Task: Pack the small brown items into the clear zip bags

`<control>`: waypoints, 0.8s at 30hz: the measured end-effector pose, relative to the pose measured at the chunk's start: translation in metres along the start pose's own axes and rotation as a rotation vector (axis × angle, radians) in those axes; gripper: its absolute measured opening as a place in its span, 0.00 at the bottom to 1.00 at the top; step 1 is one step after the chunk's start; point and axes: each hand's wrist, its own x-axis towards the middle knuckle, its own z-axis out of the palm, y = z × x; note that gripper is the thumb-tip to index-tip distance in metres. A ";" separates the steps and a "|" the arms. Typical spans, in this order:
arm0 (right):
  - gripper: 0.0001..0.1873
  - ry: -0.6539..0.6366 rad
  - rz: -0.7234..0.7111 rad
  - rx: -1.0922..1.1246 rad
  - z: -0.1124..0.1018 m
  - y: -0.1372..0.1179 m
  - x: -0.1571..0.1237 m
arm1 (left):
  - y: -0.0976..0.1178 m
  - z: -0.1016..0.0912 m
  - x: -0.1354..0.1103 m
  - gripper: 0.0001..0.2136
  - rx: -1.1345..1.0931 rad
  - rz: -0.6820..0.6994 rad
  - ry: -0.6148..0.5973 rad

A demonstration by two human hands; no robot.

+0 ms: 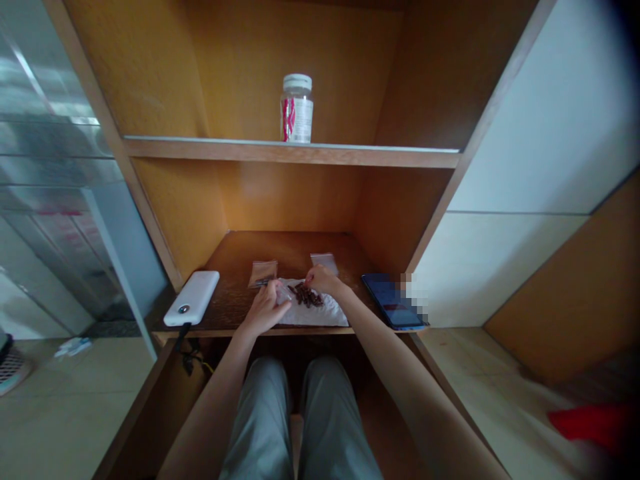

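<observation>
A pile of small dark brown pieces point(309, 297), too small to name, lies on a crumpled white sheet point(330, 317) at the front of the lower shelf. On its left side my left hand point(265, 309) is closed on a small clear plastic bag point(284, 294), held at the sheet's edge. My right hand point(324, 279) reaches to the back of the pile, with fingers pinched together; whatever is between them is hidden. Behind the left hand lies a clear zip bag point(263, 269), with a dark thin item point(262, 282) by its front edge. Another zip bag point(326, 261) rests behind the right hand.
A white power bank point(193, 298) with a black cable point(183, 331) sits at the shelf's left edge. To the right lies a dark phone point(393, 303). Above, a white-capped jar point(297, 110) stands on the upper shelf point(350, 153). My knees are below the shelf edge.
</observation>
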 end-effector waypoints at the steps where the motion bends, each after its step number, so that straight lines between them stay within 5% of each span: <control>1: 0.08 0.000 0.001 -0.003 0.001 0.000 0.001 | 0.000 0.000 0.000 0.18 0.001 -0.002 0.000; 8: 0.08 0.007 -0.048 0.235 -0.004 0.002 -0.001 | 0.001 0.000 0.000 0.17 0.005 -0.004 -0.003; 13: 0.12 -0.138 -0.175 0.518 -0.011 -0.009 -0.009 | 0.000 0.000 0.001 0.17 0.014 0.019 -0.007; 20: 0.11 -0.169 -0.339 0.368 -0.016 -0.030 -0.015 | 0.001 -0.001 0.002 0.17 0.034 0.014 -0.017; 24: 0.10 -0.086 -0.293 0.244 -0.024 -0.020 -0.015 | 0.001 0.000 0.001 0.18 0.033 0.002 -0.010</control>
